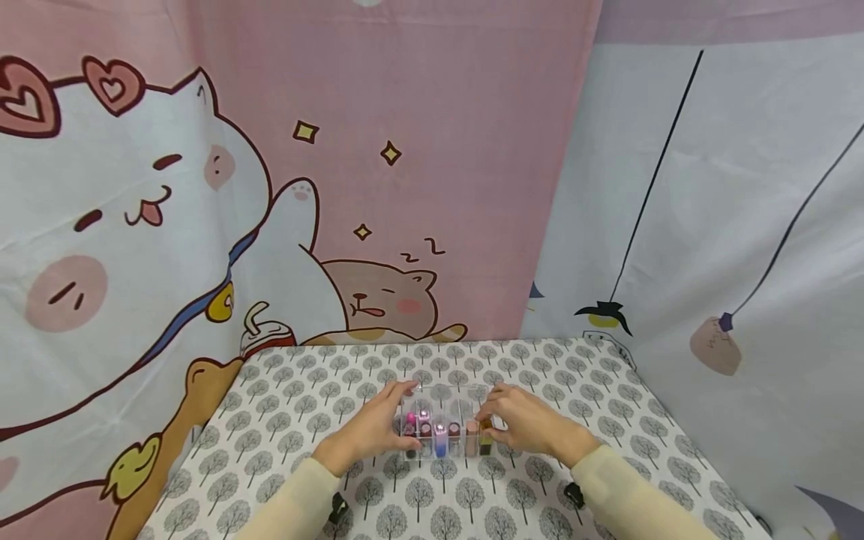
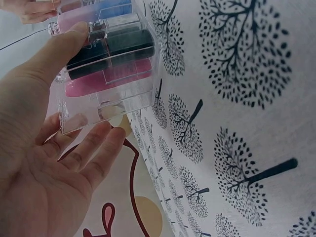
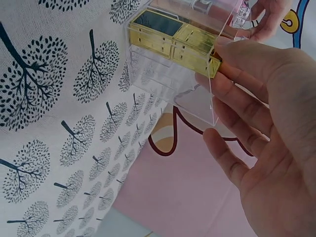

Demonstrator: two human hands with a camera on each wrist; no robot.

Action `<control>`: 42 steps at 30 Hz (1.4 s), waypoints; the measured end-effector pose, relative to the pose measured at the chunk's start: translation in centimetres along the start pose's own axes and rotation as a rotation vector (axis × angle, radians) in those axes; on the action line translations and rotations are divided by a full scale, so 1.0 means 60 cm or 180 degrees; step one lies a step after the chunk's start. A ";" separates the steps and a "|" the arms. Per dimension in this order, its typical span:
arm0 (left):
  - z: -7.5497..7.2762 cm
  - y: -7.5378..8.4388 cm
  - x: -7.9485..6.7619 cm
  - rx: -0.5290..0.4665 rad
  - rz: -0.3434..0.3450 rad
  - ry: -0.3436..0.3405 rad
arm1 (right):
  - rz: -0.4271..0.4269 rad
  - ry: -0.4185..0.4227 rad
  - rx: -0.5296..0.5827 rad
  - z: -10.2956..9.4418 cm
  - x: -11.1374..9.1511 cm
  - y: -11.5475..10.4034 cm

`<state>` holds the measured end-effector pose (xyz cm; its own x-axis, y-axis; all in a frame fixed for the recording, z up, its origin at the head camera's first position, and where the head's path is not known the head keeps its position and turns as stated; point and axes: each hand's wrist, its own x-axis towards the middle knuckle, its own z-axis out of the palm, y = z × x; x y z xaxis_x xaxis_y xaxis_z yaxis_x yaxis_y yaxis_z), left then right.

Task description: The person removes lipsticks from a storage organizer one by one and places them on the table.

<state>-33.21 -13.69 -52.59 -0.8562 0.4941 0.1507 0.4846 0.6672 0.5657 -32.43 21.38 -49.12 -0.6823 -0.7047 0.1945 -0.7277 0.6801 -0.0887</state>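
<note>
A clear plastic lipstick organizer [image 1: 451, 456] stands on the table between my hands, with several tubes upright in its compartments. My left hand [image 1: 373, 426] grips its left end, thumb over the front edge and fingers behind. Near that thumb are a black lipstick tube [image 2: 111, 52] and a pink tube [image 2: 106, 79]. A purple-blue tube [image 1: 441, 441] stands mid-row. At the right end, my right hand [image 1: 529, 420] pinches the top of a gold lipstick tube [image 3: 195, 42] between thumb and index finger. That tube's lower part is inside the organizer; my other right fingers are loosely bent.
A white cloth with a tree print [image 1: 418, 517] covers the table. Behind it hangs a pink and white cartoon curtain [image 1: 459, 150]. Small black objects [image 1: 339, 508] show beside my forearms.
</note>
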 end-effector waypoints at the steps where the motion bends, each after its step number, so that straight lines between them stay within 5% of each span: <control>1: 0.000 0.000 0.000 -0.0005 -0.0001 -0.0004 | -0.0006 0.0000 0.0008 0.000 0.000 0.000; 17: -0.001 -0.001 0.002 0.0024 -0.0014 0.0019 | -0.0223 0.0261 0.0160 -0.001 -0.001 0.010; 42: 0.004 -0.004 0.002 0.0049 0.0010 -0.0036 | -0.0194 0.0781 0.0398 -0.036 -0.004 0.017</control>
<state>-33.40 -13.68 -52.91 -0.8526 0.5025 0.1433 0.4901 0.6740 0.5527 -32.87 22.67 -47.16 -0.6110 -0.6631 0.4324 -0.7801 0.5971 -0.1866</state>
